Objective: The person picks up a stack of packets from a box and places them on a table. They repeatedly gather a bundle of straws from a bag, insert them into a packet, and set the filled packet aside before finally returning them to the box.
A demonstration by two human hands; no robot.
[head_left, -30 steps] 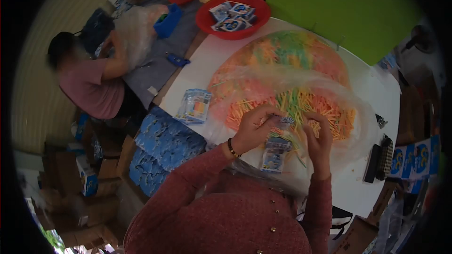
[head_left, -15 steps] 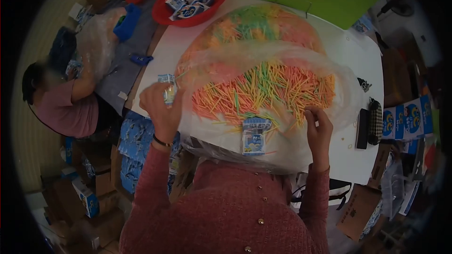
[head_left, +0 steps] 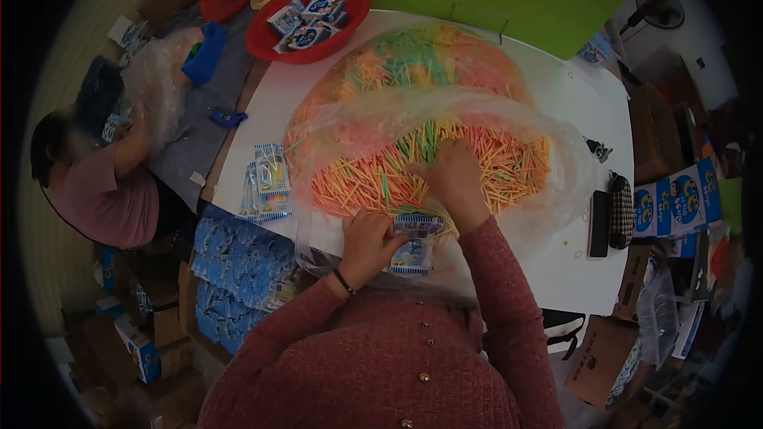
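Near the table's front edge my left hand (head_left: 369, 245) has its fingers bent at the left edge of a blue-and-white snack packet (head_left: 415, 254), thumb against the packet. My right hand (head_left: 455, 178) is down among the thin pink, yellow, orange and green sticks (head_left: 362, 181), thumb stretched away from the fingers. Its fingertips are partly hidden. The sticks lie in a large clear plastic bag (head_left: 568, 147) spread open toward me. Left of the bag, several similar packets (head_left: 272, 171) lie in a small pile on the white table (head_left: 238, 159).
A red basin (head_left: 350, 40) with several packets stands at the back left. On the right lie a black case (head_left: 598, 222) and a checkered pouch (head_left: 621, 210). A co-worker (head_left: 111, 199) sits at the left. Blue packaging (head_left: 230, 270) is stacked below the table's left side.
My left hand has let go of a packet at the left pile and come to the front packet. My right hand has moved left and forward into the sticks. The view has shifted slightly.
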